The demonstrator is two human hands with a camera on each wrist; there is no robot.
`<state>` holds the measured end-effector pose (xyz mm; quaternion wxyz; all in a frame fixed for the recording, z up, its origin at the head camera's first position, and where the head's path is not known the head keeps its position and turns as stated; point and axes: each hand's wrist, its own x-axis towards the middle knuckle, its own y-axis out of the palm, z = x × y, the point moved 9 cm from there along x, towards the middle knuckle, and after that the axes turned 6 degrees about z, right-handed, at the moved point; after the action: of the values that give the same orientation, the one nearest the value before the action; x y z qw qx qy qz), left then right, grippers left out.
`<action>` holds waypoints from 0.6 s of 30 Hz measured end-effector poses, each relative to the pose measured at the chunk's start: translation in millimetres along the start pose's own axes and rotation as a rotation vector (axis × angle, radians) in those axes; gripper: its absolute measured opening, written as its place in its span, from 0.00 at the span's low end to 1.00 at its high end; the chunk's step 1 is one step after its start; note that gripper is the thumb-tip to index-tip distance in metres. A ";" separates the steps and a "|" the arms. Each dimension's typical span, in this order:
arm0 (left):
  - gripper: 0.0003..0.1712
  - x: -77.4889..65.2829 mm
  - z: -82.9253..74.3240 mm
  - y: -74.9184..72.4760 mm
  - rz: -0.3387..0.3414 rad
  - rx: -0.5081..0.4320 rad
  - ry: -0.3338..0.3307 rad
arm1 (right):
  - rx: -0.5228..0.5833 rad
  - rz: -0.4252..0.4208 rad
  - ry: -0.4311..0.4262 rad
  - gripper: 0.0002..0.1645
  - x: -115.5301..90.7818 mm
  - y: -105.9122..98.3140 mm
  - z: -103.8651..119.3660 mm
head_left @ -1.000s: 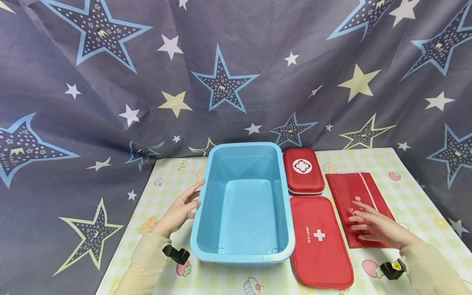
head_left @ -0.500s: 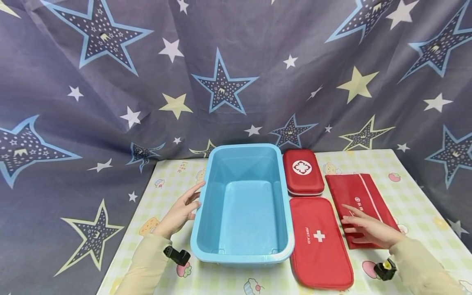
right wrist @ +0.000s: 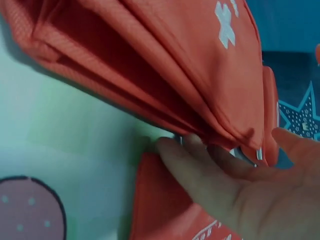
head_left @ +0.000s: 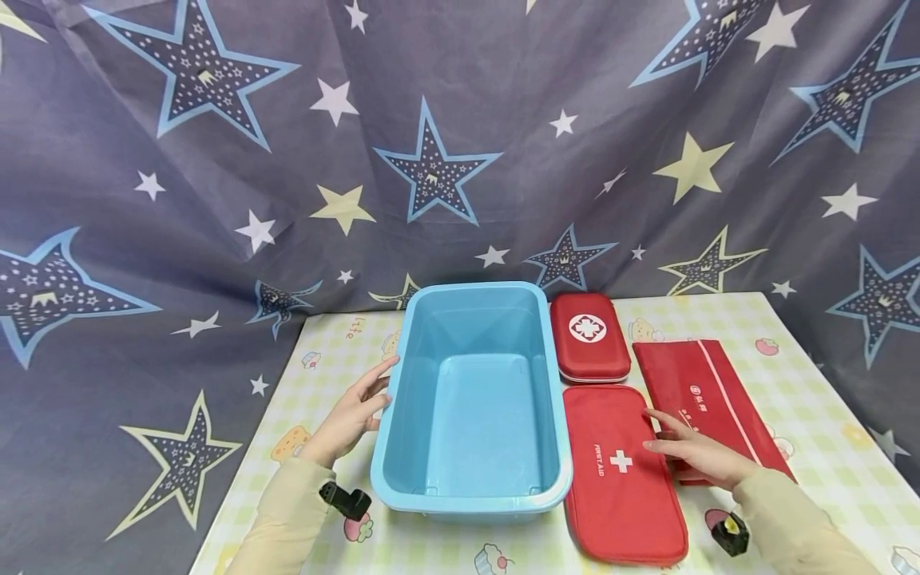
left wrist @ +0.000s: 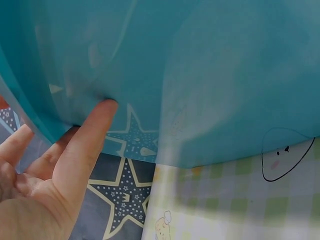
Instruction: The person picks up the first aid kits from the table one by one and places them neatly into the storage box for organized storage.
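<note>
My left hand point(head_left: 352, 418) touches the left outer side of a light blue plastic bin point(head_left: 485, 431) with outstretched fingers; the left wrist view has a fingertip against the blue wall point(left wrist: 200, 75). To the right of the bin lies a flat red first aid pouch point(head_left: 611, 511) with a white cross. My right hand point(head_left: 693, 454) reaches over its right edge, thumb apart from the fingers. In the right wrist view the fingertips point(right wrist: 172, 150) are at the lower edge of the pouch point(right wrist: 200, 60), whose side is gathered in folds. A red folded packet point(head_left: 719, 391) lies partly beneath this hand.
A red hard case point(head_left: 589, 343) with a round white cross emblem sits behind the pouch, close beside the bin. All stand on a checked tablecloth point(head_left: 431, 551) with cartoon prints. A dark star-patterned curtain point(head_left: 460, 144) hangs behind the table.
My right hand has moved left, from over the red packet to the right edge of the first aid pouch. My left hand has stayed on the bin.
</note>
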<state>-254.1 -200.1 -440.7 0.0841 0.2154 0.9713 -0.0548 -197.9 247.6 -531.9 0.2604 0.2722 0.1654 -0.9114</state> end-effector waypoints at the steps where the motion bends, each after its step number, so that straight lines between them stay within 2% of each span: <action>1: 0.37 0.0 0.1 0.0 0.000 0.001 0.000 | -0.017 -0.005 0.002 0.51 0.7 0.8 0.3; 9: 0.37 0.0 2.3 -1.5 -0.012 0.007 -0.007 | -0.122 -0.063 -0.016 0.55 8.0 7.1 5.0; 15: 0.37 0.8 3.1 -3.3 -0.031 0.016 -0.010 | -0.325 -0.157 -0.088 0.56 15.3 10.5 15.1; 18: 0.37 0.9 2.5 -2.7 -0.029 0.014 -0.006 | -0.413 -0.206 -0.088 0.57 17.1 11.2 18.0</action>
<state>-255.6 -202.5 -443.2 0.0847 0.2020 0.9737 -0.0634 -211.2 224.0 -529.2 0.2231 0.1549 0.3636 -0.8911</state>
